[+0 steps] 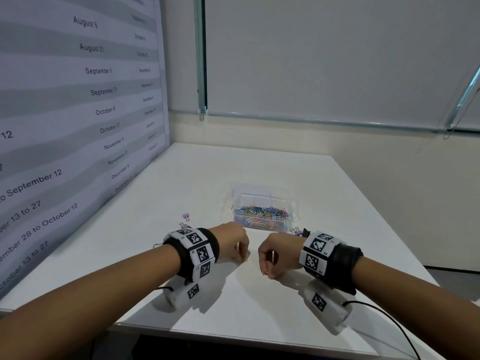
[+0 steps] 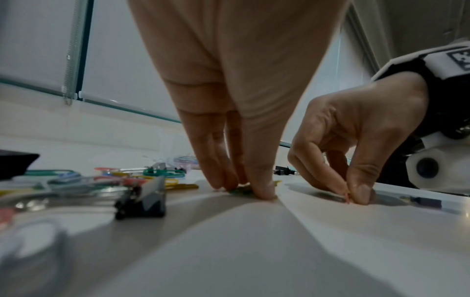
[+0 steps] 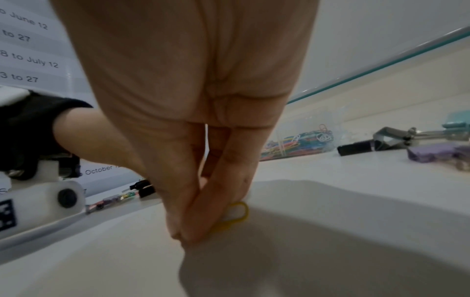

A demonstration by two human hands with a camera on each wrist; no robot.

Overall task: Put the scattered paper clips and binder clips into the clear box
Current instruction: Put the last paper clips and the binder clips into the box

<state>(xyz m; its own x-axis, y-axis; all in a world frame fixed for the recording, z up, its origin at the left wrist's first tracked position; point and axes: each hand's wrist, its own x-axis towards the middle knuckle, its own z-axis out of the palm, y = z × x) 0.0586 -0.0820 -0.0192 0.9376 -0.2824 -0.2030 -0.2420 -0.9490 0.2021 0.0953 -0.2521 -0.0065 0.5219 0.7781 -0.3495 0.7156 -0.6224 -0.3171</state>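
The clear box (image 1: 262, 203) stands mid-table, holding a heap of coloured paper clips. Just in front of it both hands point fingers down at the white table (image 1: 259, 307). My left hand (image 1: 242, 257) pinches a small paper clip (image 2: 240, 191), greenish in the left wrist view, against the surface. A little to its right, my right hand (image 1: 266, 273) pinches a yellow paper clip (image 3: 239, 213) between thumb and forefinger, also at table level. Loose coloured paper clips (image 2: 106, 178) and a black binder clip (image 2: 145, 201) lie left of my left hand.
Two purple binder clips (image 1: 186, 220) lie left of the box. Black (image 3: 356, 148), purple (image 3: 432, 152) and teal (image 3: 457, 122) binder clips lie beside my right wrist. A printed date board (image 1: 78, 113) walls the left side. The table's front edge is near my forearms.
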